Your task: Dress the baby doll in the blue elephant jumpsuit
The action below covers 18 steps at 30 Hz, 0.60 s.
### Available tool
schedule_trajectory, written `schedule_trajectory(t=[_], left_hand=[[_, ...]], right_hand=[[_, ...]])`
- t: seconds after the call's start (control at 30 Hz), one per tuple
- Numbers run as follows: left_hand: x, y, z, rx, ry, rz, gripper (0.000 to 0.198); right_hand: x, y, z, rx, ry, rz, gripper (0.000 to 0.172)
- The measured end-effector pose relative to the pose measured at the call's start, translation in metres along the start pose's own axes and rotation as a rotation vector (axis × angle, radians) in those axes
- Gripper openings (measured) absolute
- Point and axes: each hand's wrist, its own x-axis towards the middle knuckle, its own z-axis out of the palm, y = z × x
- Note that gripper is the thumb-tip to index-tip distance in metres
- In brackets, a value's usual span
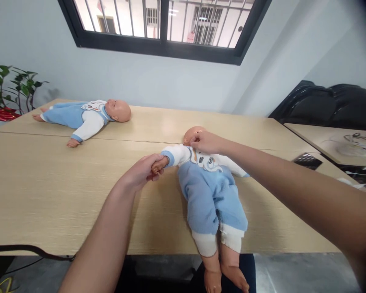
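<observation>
A baby doll (pixel 213 191) in a blue and white outfit lies on its back on the wooden table, its feet hanging past the near edge. My left hand (pixel 144 169) is closed around the doll's hand, holding that arm stretched out to the left. Over the doll's neck and lower face is my right hand (pixel 205 142), its fingers curled together. Whether they grip the collar or something small is hidden. Much of the doll's face is covered by this hand.
A second, similarly dressed doll (pixel 88 114) lies at the back left of the table (pixel 64 183). Beyond it stands a potted plant (pixel 15 87). At the right are a dark flat object (pixel 308 161), cables (pixel 361 140) on another table, and stacked black chairs (pixel 317 103).
</observation>
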Motion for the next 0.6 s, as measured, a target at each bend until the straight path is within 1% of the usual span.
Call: schedule_trajectory(t=[0.07, 0.13, 0.2, 0.23, 0.33, 0.43, 0.5, 0.6], left_hand=[[0.002, -0.001, -0.004, 0.041, 0.029, -0.040, 0.029], [0.004, -0.003, -0.009, 0.114, 0.047, -0.049, 0.026], [0.005, -0.005, -0.013, 0.205, 0.064, -0.016, 0.029], [0.006, -0.007, -0.015, 0.253, 0.076, 0.010, 0.033], [0.010, -0.013, -0.018, 0.428, 0.130, 0.083, 0.049], [0.017, -0.021, -0.021, 0.642, 0.222, 0.104, 0.053], [0.023, -0.026, -0.023, 0.776, 0.271, 0.124, 0.053], [0.029, -0.033, -0.027, 0.899, 0.281, 0.138, 0.057]], right_hand=[[-0.012, 0.008, -0.009, 0.000, 0.075, 0.021, 0.029], [-0.030, 0.026, -0.014, -0.019, 0.198, 0.048, 0.036], [-0.051, 0.056, -0.012, -0.045, 0.301, 0.077, 0.038], [-0.063, 0.075, -0.008, -0.058, 0.322, 0.085, 0.037], [-0.099, 0.139, 0.015, -0.094, 0.327, 0.118, 0.043], [-0.130, 0.195, 0.048, -0.070, 0.284, 0.122, 0.054], [-0.144, 0.219, 0.069, -0.016, 0.311, 0.090, 0.056], [-0.152, 0.235, 0.093, 0.072, 0.472, 0.067, 0.059]])
